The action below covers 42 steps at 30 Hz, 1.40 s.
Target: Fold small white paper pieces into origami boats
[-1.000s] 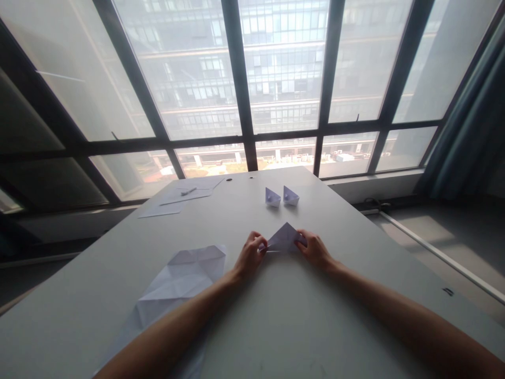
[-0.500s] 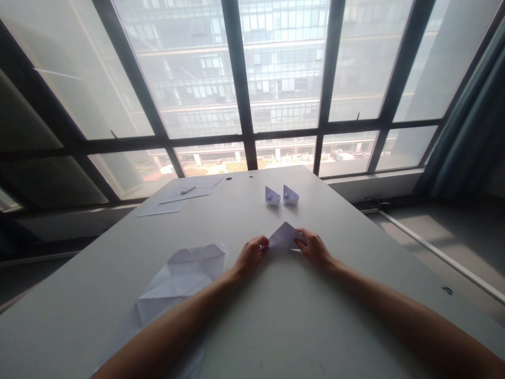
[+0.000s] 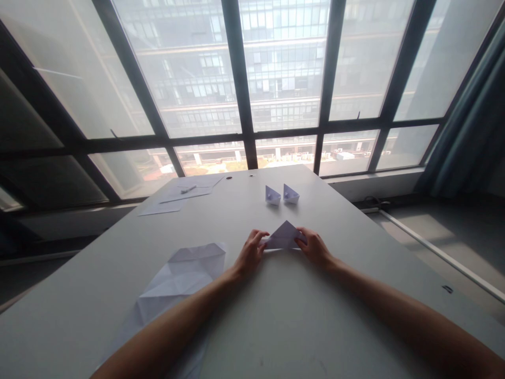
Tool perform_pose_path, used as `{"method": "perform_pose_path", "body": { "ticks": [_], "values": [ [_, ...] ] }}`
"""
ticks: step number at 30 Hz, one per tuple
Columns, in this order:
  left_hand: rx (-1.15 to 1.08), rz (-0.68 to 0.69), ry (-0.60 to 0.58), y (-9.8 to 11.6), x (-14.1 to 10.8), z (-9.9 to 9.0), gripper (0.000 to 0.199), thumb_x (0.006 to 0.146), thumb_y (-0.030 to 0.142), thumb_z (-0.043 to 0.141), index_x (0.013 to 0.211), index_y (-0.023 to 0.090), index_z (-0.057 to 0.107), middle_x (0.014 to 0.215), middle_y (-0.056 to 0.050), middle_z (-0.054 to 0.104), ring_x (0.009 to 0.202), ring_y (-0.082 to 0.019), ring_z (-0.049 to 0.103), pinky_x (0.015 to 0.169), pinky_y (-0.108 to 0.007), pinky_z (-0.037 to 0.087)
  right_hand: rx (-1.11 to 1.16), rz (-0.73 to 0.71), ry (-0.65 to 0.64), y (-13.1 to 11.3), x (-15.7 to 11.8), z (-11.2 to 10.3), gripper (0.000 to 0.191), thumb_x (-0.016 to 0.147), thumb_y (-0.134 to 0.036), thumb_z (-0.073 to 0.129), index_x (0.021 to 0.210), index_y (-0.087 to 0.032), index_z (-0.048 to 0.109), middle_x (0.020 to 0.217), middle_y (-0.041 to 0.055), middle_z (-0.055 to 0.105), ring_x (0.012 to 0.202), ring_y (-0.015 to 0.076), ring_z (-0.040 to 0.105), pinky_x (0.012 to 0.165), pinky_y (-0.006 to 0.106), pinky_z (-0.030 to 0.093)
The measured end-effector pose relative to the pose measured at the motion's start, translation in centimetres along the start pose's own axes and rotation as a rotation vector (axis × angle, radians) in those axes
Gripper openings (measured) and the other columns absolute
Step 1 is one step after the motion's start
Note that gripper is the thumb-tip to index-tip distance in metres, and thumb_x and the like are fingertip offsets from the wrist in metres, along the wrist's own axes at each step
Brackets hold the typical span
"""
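In front of me, a person sits or stands at a white table [image 3: 260, 321], both bare arms stretched out over its near half. Between the hands is a folded paper [image 3: 284, 236], roughly triangular, its peak pointing to the far side and its long edge toward the person. The right hand [image 3: 313, 247] pinches its right corner, thumb on the near side. The left hand [image 3: 251, 251] is at the left corner, fingers a little parted around it; I cannot tell whether they grip it. Just beyond, toward the right of the far half, two small boat-like paper folds [image 3: 273, 196] [image 3: 291, 195] stand side by side with their points up. Near left, partly under the left forearm, lies a large creased sheet [image 3: 183, 271]. At the far left some flat papers [image 3: 168, 209] overlap, a pen-like object [image 3: 188, 189] resting on them. Dark-framed windows [image 3: 284, 63] rise past the far edge, and a blue-grey curtain [image 3: 463, 121] hangs at the far right.
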<state>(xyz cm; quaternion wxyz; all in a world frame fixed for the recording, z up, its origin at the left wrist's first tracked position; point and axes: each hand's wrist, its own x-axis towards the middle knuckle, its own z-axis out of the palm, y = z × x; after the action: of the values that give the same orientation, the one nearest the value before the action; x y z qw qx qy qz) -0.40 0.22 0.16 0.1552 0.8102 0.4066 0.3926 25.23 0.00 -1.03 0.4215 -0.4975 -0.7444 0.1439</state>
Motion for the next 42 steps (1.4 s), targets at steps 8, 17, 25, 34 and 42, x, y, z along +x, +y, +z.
{"method": "perform_pose_path", "body": {
  "ticks": [8,17,25,34,42],
  "values": [
    [0.032,-0.015,0.016,-0.4,0.0,0.3,0.022,0.087,0.005,0.047,0.094,0.018,0.063,0.120,-0.009,0.055,0.092,-0.017,0.061,0.082,-0.031,0.052,-0.057,0.032,-0.018,0.9,0.1,0.4,0.043,0.084,-0.017,0.061,0.127,-0.020,0.060,0.118,0.0114,0.070,0.107,0.0262,0.065,0.094,0.040,0.048],
    [0.045,-0.084,0.004,-1.0,0.0,0.4,0.019,0.086,0.016,0.058,0.099,0.015,0.072,0.134,-0.013,0.053,0.069,-0.012,0.062,0.074,-0.030,0.055,-0.061,0.011,-0.009,1.2,-0.1,0.5,0.044,0.084,-0.015,0.059,0.128,-0.020,0.059,0.115,0.0108,0.070,0.101,0.0241,0.066,0.091,0.037,0.049],
    [0.040,-0.040,-0.026,-0.8,0.0,0.1,0.017,0.087,0.022,0.064,0.098,0.020,0.077,0.142,-0.011,0.048,0.064,-0.009,0.058,0.081,-0.034,0.056,-0.013,0.027,0.013,1.0,0.0,0.5,0.041,0.088,-0.012,0.049,0.126,-0.019,0.060,0.111,0.0115,0.071,0.101,0.0241,0.067,0.090,0.036,0.049],
    [0.028,-0.086,0.036,-1.0,0.3,-0.1,0.020,0.085,0.027,0.067,0.100,0.019,0.076,0.132,-0.012,0.058,0.059,-0.008,0.056,0.069,-0.030,0.056,0.094,0.068,0.084,1.2,0.2,0.3,0.035,0.089,-0.023,0.048,0.121,-0.018,0.062,0.094,0.0077,0.072,0.086,0.0208,0.068,0.079,0.032,0.051],
    [-0.053,-0.227,-0.028,-1.1,0.5,0.1,0.019,0.087,0.031,0.059,0.095,0.020,0.072,0.080,-0.002,0.074,0.068,-0.017,0.064,0.069,-0.028,0.051,0.135,0.056,0.069,0.6,0.1,0.0,0.033,0.090,-0.024,0.048,0.119,-0.018,0.062,0.093,0.0073,0.072,0.083,0.0206,0.068,0.077,0.031,0.051]
  ]
}}
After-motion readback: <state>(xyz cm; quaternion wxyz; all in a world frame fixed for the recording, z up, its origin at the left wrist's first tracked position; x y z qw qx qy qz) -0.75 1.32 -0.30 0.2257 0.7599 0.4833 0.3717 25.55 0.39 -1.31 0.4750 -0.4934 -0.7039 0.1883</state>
